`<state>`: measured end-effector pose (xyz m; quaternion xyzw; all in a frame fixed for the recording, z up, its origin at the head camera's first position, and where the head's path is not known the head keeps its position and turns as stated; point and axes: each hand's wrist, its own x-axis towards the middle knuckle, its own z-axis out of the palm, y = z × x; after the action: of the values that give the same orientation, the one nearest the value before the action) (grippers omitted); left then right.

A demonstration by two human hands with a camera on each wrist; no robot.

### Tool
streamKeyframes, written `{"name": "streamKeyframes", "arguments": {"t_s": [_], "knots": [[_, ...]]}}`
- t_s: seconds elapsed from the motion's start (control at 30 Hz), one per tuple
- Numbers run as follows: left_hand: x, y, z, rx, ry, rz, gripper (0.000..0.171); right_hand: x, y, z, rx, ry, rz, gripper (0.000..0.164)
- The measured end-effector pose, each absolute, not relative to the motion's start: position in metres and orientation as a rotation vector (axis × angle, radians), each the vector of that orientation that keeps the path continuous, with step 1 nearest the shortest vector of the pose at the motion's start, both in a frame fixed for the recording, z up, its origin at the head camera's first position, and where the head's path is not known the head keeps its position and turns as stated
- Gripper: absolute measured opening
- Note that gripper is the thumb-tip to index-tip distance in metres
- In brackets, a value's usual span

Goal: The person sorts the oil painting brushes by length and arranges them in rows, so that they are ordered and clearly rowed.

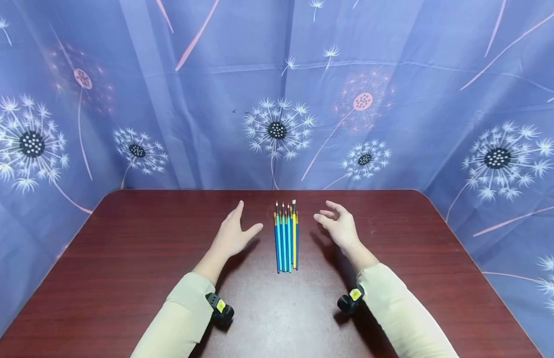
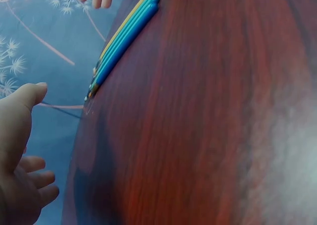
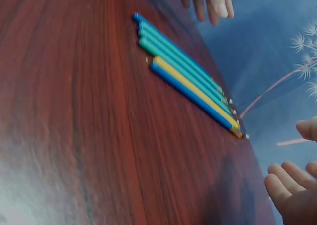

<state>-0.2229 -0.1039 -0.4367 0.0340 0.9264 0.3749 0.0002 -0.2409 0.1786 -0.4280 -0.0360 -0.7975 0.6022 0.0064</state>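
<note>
A row of several slim paintbrushes [image 1: 284, 243] lies on the table, bristles toward the far edge. Their handles are dark blue, turquoise and one yellow [image 3: 193, 88]. To the left of them my left hand [image 1: 232, 235] hovers over the wood, thumb spread from the fingers, holding nothing. On the other side my right hand [image 1: 341, 226] is raised with loosely bent fingers and nothing in it. Neither hand touches the brushes. In the left wrist view the brushes [image 2: 126, 39] appear beyond the left hand [image 2: 20, 155]; the right wrist view shows part of the right hand [image 3: 294, 190].
The dark red-brown wooden table [image 1: 169, 298] has a glossy patch of light near its front. A blue curtain [image 1: 205, 124] with a dandelion print surrounds its back and sides. Small black cameras [image 1: 222, 313] are strapped at both wrists, over cream sleeves [image 1: 402, 311].
</note>
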Motion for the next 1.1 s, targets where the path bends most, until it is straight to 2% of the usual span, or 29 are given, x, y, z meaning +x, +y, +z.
{"name": "streamKeyframes", "arguments": {"t_s": [0.3, 0.47, 0.77, 1.1], "knots": [[-0.221, -0.092, -0.439, 0.060, 2.769, 1.463, 0.081, -0.235, 0.167, -0.424, -0.194, -2.339, 2.338, 0.063], [-0.218, -0.086, -0.438, 0.009, 2.651, 1.628, 0.069, -0.235, 0.161, -0.426, -0.219, -2.282, 2.451, 0.063], [-0.216, -0.068, -0.445, -0.158, 2.302, 1.935, 0.048, -0.233, 0.153, -0.432, -0.327, -2.293, 2.485, 0.063], [-0.215, -0.050, -0.451, -0.266, 2.152, 2.079, 0.041, -0.232, 0.141, -0.437, -0.428, -2.312, 2.412, 0.060]]}}
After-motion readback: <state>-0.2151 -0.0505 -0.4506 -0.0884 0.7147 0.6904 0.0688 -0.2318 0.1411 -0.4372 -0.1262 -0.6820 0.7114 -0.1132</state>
